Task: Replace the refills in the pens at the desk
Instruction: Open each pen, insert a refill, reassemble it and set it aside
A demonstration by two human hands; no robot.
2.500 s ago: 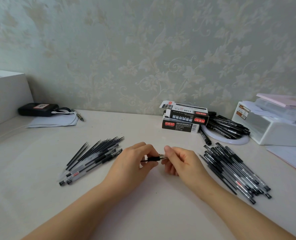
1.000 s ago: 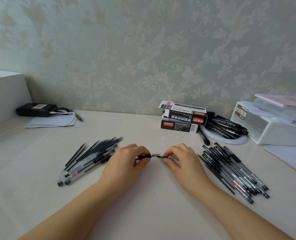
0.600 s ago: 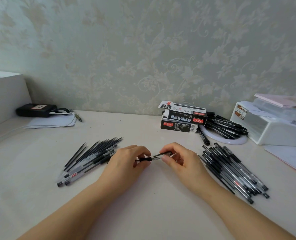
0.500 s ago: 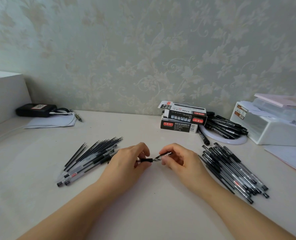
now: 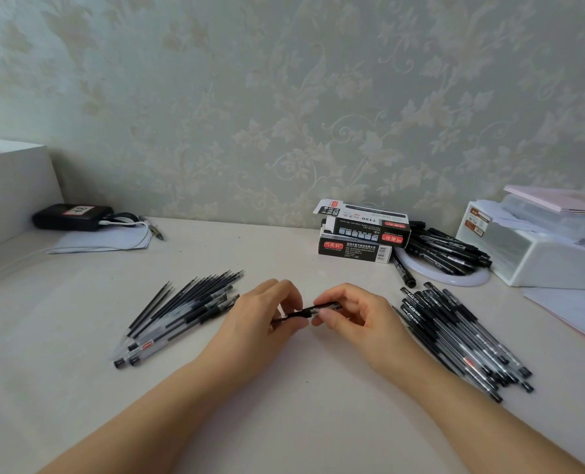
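Note:
At the middle of the desk both my hands hold one black pen (image 5: 310, 311) just above the white surface. My left hand (image 5: 267, 319) pinches the barrel's black grip end with thumb and fingers. My right hand (image 5: 352, 314) pinches the pen's front end, which meets the barrel between the two hands. The rest of the barrel is hidden under my left palm. A fan of black refills and a few clear pens (image 5: 178, 313) lies left of my left hand. A heap of black pens (image 5: 455, 336) lies to the right.
Two stacked black refill boxes (image 5: 361, 236) stand near the wall. Beside them a white round dish (image 5: 445, 277) carries more black pens. A white plastic organiser (image 5: 540, 248) fills the back right, papers (image 5: 571, 313) lie in front of it. A black device (image 5: 70, 217) on paper sits back left.
One second ago the tip piece in my right hand was apart from the barrel. It has since been brought up to the barrel, and the two hands have closed together.

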